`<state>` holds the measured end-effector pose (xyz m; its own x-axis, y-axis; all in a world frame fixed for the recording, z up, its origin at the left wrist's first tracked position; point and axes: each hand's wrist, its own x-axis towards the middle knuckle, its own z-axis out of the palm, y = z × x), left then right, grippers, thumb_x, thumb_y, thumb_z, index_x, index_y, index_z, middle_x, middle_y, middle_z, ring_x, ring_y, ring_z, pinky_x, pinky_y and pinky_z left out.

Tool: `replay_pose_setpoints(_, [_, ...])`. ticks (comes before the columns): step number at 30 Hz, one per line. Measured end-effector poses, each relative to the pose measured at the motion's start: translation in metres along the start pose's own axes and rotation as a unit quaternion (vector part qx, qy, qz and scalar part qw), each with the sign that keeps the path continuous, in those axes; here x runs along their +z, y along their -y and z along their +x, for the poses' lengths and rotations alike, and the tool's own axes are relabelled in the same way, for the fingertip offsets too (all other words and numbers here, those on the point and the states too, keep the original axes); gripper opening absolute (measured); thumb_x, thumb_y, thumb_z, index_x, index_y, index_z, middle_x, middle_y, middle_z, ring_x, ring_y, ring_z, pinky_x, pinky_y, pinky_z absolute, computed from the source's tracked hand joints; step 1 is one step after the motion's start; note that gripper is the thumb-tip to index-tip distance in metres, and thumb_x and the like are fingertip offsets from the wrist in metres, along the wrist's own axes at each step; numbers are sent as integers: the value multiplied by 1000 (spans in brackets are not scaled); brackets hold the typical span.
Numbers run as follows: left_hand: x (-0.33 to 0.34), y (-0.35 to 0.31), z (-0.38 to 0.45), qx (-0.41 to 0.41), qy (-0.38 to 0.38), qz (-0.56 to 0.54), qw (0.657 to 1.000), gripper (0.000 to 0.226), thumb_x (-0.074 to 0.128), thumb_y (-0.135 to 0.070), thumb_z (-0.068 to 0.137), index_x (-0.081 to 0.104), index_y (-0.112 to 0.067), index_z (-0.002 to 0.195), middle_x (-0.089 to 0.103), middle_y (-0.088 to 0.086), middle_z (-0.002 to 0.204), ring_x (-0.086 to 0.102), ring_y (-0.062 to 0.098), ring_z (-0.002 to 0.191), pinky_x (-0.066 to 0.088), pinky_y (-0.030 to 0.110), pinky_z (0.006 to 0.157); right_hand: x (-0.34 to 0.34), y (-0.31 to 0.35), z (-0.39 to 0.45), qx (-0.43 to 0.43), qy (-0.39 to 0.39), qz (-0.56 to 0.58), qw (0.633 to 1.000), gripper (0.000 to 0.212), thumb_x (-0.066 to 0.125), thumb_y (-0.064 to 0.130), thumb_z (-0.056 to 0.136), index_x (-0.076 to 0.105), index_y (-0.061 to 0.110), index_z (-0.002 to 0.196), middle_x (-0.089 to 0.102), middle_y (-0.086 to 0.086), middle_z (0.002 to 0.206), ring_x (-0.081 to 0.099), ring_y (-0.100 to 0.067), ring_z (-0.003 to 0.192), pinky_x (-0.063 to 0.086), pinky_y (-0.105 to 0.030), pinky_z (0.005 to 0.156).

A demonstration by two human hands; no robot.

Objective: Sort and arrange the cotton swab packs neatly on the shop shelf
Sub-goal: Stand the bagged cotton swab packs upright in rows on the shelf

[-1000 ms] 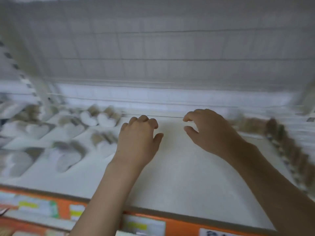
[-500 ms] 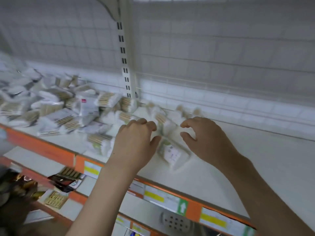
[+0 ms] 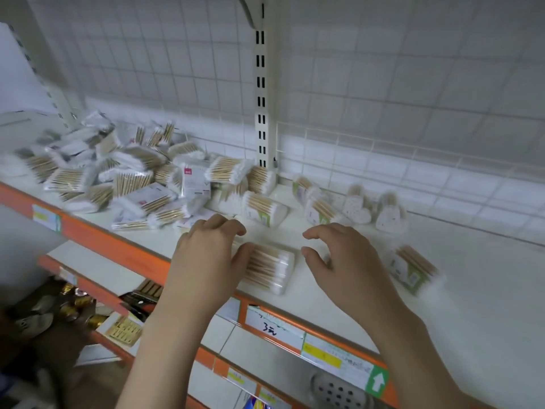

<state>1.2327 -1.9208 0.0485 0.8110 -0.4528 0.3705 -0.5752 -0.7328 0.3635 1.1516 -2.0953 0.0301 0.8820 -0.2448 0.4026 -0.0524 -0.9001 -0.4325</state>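
Back wall: white wire grid panel point(image 3: 383, 69) – slotted upright post point(image 3: 261, 93) in front, w/ bracket at top.
Shelf edge: orange strip point(image 3: 97, 231) w/ price labels point(image 3: 277, 324), one handwritten.
Lower shelf: gold-coloured items point(image 3: 78, 305), dark pkg – blurry.

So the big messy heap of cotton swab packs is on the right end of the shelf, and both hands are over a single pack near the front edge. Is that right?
Not quite. The head view shows the messy heap on the left end of the shelf, not the right. The rest holds: the left hand and right hand are over a single pack near the front edge.
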Motion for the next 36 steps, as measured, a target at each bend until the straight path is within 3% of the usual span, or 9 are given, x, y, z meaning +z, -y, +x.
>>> replay_pose_setpoints(7, [-16,28,-3,-27,-4,34,999,24,61,-21,86,64,-12,108,63,4,102,56,29,97,48,43,78,12,10,11,11,7,45,999,25,51,31,92,58,24,115,60,10,109,50,-11,105,41,-25,85])
replay_pose_setpoints(17, [-23,105,38,-8,13,31,999,41,64,-10,81,56,-12,121,60,7,114,52,32,108,47,43,84,39,39,69,21,-11,3,1000,24,58,24,87,64,16,109,65,0,106,56,-20,101,41,-29,84])
replay_pose_setpoints(23, [-30,160,70,20,30,-4,999,40,67,-23,80,60,-14,118,61,8,108,54,31,102,47,43,82,64,61,126,30,4,-71,997,26,55,26,89,62,12,110,64,-4,105,55,-24,101,42,-34,86])
replay_pose_setpoints(28, [-23,175,95,83,86,-33,992,52,68,-49,73,58,-19,115,57,0,102,53,24,101,46,38,84,86,67,162,79,8,-102,992,33,51,35,91,58,14,115,62,-2,109,54,-21,102,42,-32,82])
replay_pose_setpoints(32, [-11,176,104,121,114,-31,986,72,57,-67,70,48,-27,129,52,-7,118,47,16,111,42,31,91,98,66,182,119,-13,-140,983,37,47,39,93,58,8,108,62,-8,105,56,-24,98,39,-29,76])
replay_pose_setpoints(36, [0,175,107,152,112,-7,982,69,54,-69,73,46,-26,126,50,-9,117,44,14,110,35,24,89,107,61,194,184,14,-168,968,57,40,57,91,55,4,110,62,-11,102,57,-27,96,43,-32,74])
